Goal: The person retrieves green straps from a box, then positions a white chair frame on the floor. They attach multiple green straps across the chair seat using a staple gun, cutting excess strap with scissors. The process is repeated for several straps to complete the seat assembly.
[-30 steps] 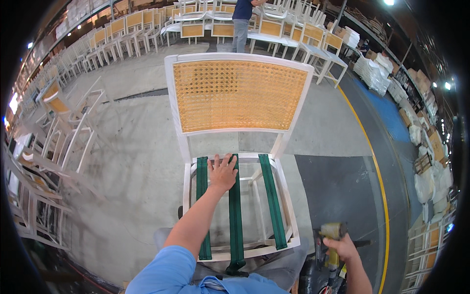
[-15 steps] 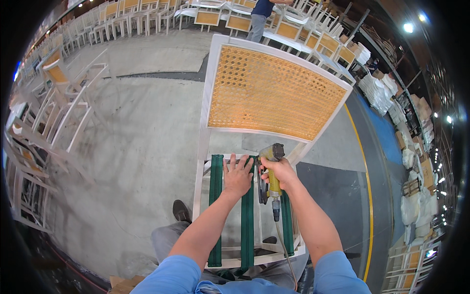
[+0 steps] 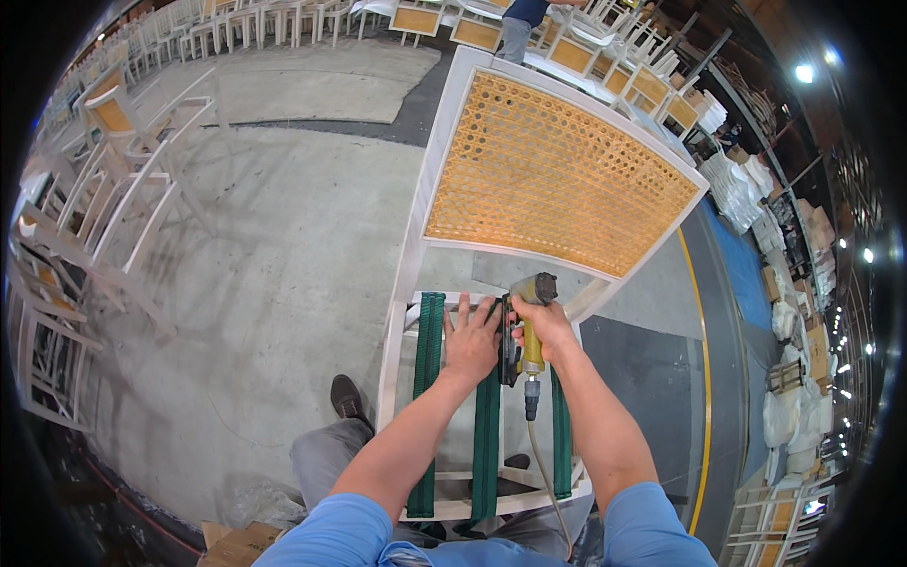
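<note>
A pale wooden chair frame (image 3: pixel 404 274) with a woven cane back (image 3: pixel 557 180) stands before me. Green webbing straps (image 3: pixel 428 397) run front to back across its open seat. My left hand (image 3: pixel 471 342) lies with fingers spread on the rear seat rail, by the top of the middle strap (image 3: pixel 485 444). Wrapped round the yellow grip of a pneumatic staple gun (image 3: pixel 532 342) is my right hand (image 3: pixel 553 331). The gun's nose is at the rear rail, just right of my left fingers. An air hose (image 3: pixel 539 454) hangs from its handle toward me.
Stacked unfinished chair frames (image 3: pixel 113 217) stand at the left. Rows of chairs (image 3: pixel 265 19) line the back, where another person (image 3: pixel 518 33) stands. Wrapped bundles and cartons (image 3: pixel 789 350) fill the right side, beyond a yellow floor line (image 3: pixel 704 397). A cardboard box (image 3: pixel 236 545) sits at lower left.
My view has shifted slightly, so the chair back appears farther right and more tilted. Both hands stay at the rear rail, with the staple gun still in my right hand.
</note>
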Action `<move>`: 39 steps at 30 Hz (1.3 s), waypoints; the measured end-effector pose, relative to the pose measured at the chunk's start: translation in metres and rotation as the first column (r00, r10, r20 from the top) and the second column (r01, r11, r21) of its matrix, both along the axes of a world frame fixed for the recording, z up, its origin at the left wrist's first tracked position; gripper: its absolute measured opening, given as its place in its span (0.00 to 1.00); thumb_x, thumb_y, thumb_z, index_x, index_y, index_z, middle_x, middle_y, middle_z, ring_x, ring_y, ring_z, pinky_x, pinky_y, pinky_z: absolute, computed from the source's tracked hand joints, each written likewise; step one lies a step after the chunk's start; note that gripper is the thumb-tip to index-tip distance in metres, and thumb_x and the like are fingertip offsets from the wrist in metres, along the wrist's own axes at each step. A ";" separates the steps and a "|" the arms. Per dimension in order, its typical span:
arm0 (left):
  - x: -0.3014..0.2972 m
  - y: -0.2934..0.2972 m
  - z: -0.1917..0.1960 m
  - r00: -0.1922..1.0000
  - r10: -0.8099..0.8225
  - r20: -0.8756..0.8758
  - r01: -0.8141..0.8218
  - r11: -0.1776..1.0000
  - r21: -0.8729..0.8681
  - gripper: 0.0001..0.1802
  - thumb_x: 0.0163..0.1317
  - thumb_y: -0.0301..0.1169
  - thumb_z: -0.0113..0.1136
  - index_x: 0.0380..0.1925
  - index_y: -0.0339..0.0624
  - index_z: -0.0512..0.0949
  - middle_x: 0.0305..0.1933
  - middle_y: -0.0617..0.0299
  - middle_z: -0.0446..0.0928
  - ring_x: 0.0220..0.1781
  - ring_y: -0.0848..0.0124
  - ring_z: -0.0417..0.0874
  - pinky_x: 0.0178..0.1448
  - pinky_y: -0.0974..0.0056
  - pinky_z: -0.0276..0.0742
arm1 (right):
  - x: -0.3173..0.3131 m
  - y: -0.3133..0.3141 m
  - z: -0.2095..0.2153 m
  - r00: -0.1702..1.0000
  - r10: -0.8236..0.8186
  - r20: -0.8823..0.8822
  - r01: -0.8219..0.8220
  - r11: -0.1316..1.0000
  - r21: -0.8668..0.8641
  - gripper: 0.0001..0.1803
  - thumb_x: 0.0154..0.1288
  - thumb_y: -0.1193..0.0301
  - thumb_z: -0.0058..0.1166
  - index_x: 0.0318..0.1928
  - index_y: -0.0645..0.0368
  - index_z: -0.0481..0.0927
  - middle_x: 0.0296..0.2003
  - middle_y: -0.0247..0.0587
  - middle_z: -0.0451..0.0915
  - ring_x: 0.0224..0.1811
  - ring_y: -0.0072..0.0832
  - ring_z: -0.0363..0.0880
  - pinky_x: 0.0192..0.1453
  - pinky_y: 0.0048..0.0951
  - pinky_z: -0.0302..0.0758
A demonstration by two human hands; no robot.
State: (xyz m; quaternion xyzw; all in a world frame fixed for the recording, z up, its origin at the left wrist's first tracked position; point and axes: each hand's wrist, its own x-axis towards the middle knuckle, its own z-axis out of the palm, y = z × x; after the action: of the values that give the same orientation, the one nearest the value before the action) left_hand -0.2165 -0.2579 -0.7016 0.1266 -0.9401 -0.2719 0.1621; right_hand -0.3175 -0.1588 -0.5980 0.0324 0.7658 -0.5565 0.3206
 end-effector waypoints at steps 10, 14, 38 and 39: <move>0.003 -0.010 -0.010 0.965 0.064 -0.255 -0.048 0.997 0.067 0.30 0.64 0.31 0.67 0.67 0.44 0.74 0.74 0.53 0.69 0.80 0.45 0.63 0.76 0.34 0.62 | 0.009 -0.010 0.002 0.999 0.016 -0.049 -0.015 1.000 0.008 0.14 0.71 0.59 0.69 0.41 0.55 0.83 0.30 0.32 0.81 0.23 0.25 0.77 0.24 0.31 0.73; -0.004 -0.002 -0.009 0.947 0.178 -0.266 -0.072 0.928 0.365 0.20 0.65 0.32 0.69 0.55 0.37 0.78 0.59 0.45 0.78 0.62 0.46 0.79 0.62 0.44 0.75 | 0.007 0.000 0.000 0.999 -0.003 -0.045 0.002 1.000 -0.015 0.14 0.70 0.58 0.69 0.41 0.55 0.83 0.31 0.32 0.81 0.23 0.25 0.77 0.24 0.31 0.73; -0.014 -0.017 -0.037 0.994 0.016 0.107 -0.087 0.714 0.695 0.09 0.64 0.31 0.63 0.37 0.35 0.83 0.35 0.46 0.86 0.39 0.52 0.89 0.47 0.51 0.82 | 0.021 -0.013 -0.005 0.999 0.035 -0.034 -0.036 0.999 -0.030 0.15 0.70 0.59 0.70 0.42 0.57 0.84 0.32 0.35 0.82 0.22 0.24 0.77 0.23 0.31 0.74; -0.015 -0.014 -0.035 0.992 0.002 0.124 -0.089 0.707 0.701 0.09 0.64 0.31 0.63 0.37 0.35 0.83 0.35 0.46 0.86 0.39 0.52 0.89 0.47 0.51 0.82 | 0.021 -0.011 -0.006 0.999 0.025 -0.035 -0.025 0.999 -0.019 0.15 0.70 0.59 0.70 0.42 0.57 0.84 0.32 0.35 0.82 0.22 0.24 0.77 0.23 0.30 0.74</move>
State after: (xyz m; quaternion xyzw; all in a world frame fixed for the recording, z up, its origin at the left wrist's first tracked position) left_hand -0.2319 -0.2722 -0.7367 0.2175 -0.7692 -0.5983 0.0542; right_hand -0.2970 -0.1694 -0.6045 0.0099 0.7663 -0.5602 0.3143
